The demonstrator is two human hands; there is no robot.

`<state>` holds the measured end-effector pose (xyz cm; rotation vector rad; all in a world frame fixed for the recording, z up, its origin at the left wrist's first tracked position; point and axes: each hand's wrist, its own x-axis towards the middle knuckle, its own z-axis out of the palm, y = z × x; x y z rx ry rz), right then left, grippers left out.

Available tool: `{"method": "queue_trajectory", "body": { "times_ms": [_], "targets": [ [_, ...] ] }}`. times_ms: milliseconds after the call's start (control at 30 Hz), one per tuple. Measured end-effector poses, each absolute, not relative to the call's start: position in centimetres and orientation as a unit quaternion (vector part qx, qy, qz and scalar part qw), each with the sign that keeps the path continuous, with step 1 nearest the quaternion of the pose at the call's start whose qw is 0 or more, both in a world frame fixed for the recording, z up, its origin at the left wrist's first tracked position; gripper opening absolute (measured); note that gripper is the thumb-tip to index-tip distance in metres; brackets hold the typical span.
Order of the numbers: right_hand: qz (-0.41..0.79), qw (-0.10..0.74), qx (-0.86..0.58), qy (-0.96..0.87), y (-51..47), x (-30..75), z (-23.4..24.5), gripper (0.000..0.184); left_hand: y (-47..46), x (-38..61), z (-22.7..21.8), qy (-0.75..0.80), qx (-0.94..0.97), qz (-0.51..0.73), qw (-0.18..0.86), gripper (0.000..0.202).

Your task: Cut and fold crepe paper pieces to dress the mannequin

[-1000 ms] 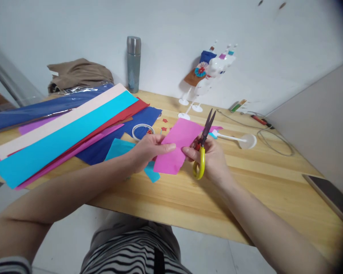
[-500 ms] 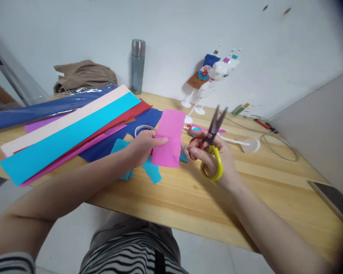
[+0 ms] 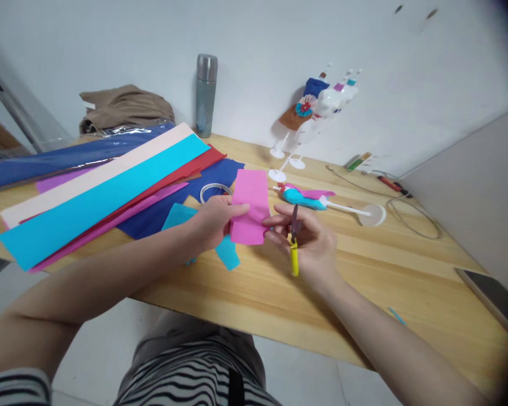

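1. Head view: the left hand (image 3: 214,220) has its grip closed on a flat, pink rectangle of thin paper (image 3: 250,192). Its thumb lies on the front, near the left edge, and the other fingers are tucked behind.
2. The right hand (image 3: 312,239) has its grip curled around a pair of scissors with dark blades and a yellow handle (image 3: 294,260). The blades point up. They show from the side, so I cannot tell how far apart they are.
3. The fingertips of the right hand also touch the pink paper, low on its right edge.
4. The bare left arm (image 3: 122,276) slants up from the bottom left, with the palm mostly hidden. The bare right arm (image 3: 385,338) slants up from the bottom right, with its fingers bent and pointing left.
5. The pink paper is between the two hands, over the light brown wooden desk (image 3: 254,293). A crease runs across its lower part.
6. A bright blue paper scrap (image 3: 227,255) lies just below the left hand. A round, pale ring of tape (image 3: 206,188) is just behind that hand.
7. A small blue figure on a white stick (image 3: 305,198) lies on the desk, beyond the right hand.
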<state>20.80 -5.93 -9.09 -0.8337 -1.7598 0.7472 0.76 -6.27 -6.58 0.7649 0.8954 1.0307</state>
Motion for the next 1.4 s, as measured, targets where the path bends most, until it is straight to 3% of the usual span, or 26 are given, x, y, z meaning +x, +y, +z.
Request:
{"method": "queue_trajectory", "body": {
  "times_ms": [333, 567, 867, 1100, 1400],
  "targets": [
    [0.285, 0.556, -0.281, -0.728, -6.5, 20.5, -7.9, 0.038, -5.8, 0.3, -6.0, 0.456, 0.357, 0.463, 0.671, 0.019],
    [0.309, 0.63, -0.359, -0.615, -4.3, 21.6, -6.2, 0.033, -6.0, -0.1, -5.6, 0.41, 0.41, 0.319, 0.75, 0.019],
    [0.41, 0.583, -0.37, -0.596, -3.0, 22.1, -7.4, 0.041, -6.3, 0.3, -4.7, 0.414, 0.412, 0.287, 0.76, 0.022],
    [0.423, 0.584, -0.378, -0.581, -3.3, 21.8, -6.8, 0.033, -6.5, 0.7, -4.6, 0.435, 0.392, 0.322, 0.744, 0.021],
    [0.461, 0.576, -0.374, -0.562, -4.0, 21.2, -6.6, 0.046, -6.5, 1.0, -4.8, 0.435, 0.312, 0.374, 0.757, 0.031]
  ]
}}
